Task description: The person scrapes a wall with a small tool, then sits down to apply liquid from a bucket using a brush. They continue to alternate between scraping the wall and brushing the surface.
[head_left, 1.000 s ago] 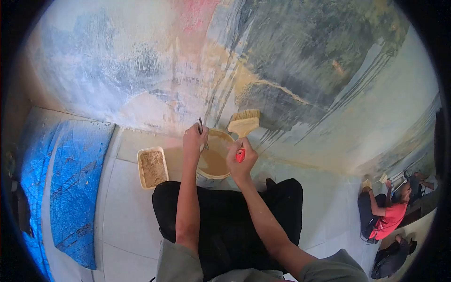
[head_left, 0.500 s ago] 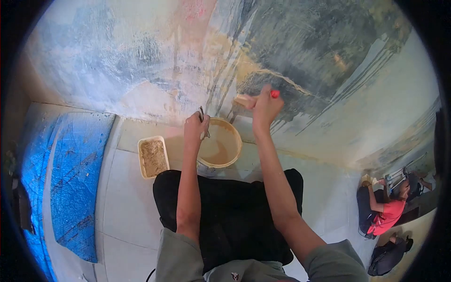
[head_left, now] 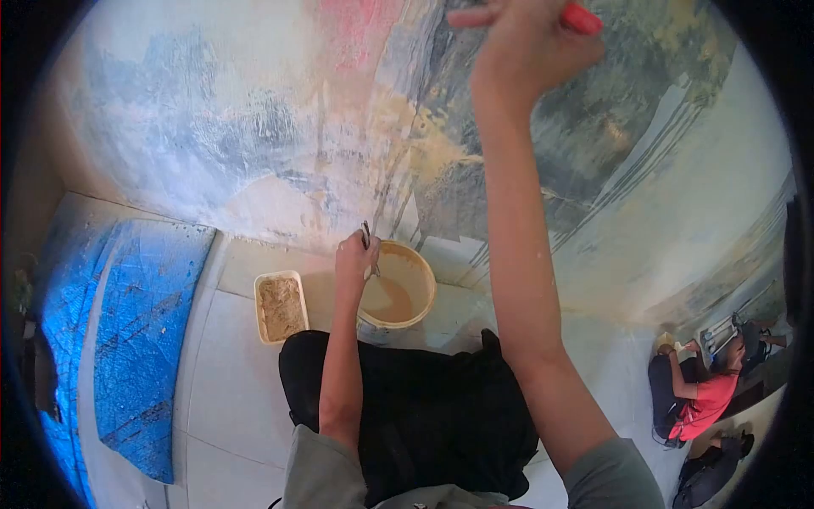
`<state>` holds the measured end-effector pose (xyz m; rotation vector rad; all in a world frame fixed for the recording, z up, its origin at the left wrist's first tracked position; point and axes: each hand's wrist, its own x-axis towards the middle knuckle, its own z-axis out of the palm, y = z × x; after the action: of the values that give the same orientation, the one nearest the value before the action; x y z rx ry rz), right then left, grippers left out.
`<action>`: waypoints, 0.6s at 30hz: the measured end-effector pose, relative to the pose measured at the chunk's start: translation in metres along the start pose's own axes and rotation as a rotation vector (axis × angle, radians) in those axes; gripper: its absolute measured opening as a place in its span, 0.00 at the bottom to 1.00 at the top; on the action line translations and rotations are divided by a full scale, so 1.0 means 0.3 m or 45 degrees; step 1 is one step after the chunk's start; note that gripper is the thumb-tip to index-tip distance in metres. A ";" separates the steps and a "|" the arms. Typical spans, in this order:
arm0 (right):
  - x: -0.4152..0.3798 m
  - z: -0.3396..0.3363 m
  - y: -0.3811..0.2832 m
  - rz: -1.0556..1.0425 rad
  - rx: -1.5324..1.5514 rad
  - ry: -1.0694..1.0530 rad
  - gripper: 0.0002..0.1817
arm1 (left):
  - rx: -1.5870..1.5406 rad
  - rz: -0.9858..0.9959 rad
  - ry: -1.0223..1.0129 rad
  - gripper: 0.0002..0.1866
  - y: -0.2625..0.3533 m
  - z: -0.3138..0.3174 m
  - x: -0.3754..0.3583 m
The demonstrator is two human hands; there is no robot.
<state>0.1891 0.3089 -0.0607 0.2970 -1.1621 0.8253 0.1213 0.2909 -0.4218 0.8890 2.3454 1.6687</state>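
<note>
My right hand (head_left: 534,51) is raised high in front of the painted wall (head_left: 229,110), closed around a red-handled tool (head_left: 582,18). The tool's working end is hidden or out of the frame. Down at the left rim of a round bucket (head_left: 431,297), my left hand (head_left: 354,257) grips a thin dark tool (head_left: 365,232) whose kind I cannot make out. Cloudy beige liquid (head_left: 392,288) lies in the bucket. Left of it, on the floor, a pale rectangular tub (head_left: 258,310) contains a brownish, lumpy paste (head_left: 281,307).
A blue plastic sheet (head_left: 140,356) covers something along the left. Pale tiled floor (head_left: 229,399) runs around my knees. At the far right sits a person in a red shirt (head_left: 710,405), with a second person in dark clothes (head_left: 712,467) nearer the lower edge.
My right hand has moved up the wall with the red-handled tool, away from the patch above the bucket. My left hand stays by the bucket rim. The view has tilted slightly upward.
</note>
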 end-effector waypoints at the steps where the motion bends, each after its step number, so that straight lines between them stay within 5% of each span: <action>1: 0.015 0.022 0.023 -0.006 0.009 -0.003 0.20 | 0.011 0.012 0.007 0.19 -0.003 0.002 0.005; 4: 0.028 0.048 0.075 -0.296 0.126 -0.103 0.22 | 0.045 0.025 0.020 0.19 -0.001 0.000 0.000; 6: -0.027 0.010 0.146 -0.372 -0.073 -0.211 0.13 | 0.065 0.030 0.039 0.19 0.009 -0.007 -0.001; 11: -0.329 -0.143 0.205 -0.040 -0.448 -0.198 0.08 | 0.047 -0.009 0.009 0.18 0.020 -0.012 -0.004; 18: -0.679 -0.352 0.140 -0.140 -0.883 -0.589 0.09 | 0.031 0.162 -0.013 0.17 -0.086 0.037 0.013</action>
<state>0.2015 0.3157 -0.2933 -0.0329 -1.7695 0.2178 0.1131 0.2966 -0.4482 1.0702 2.3524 1.6799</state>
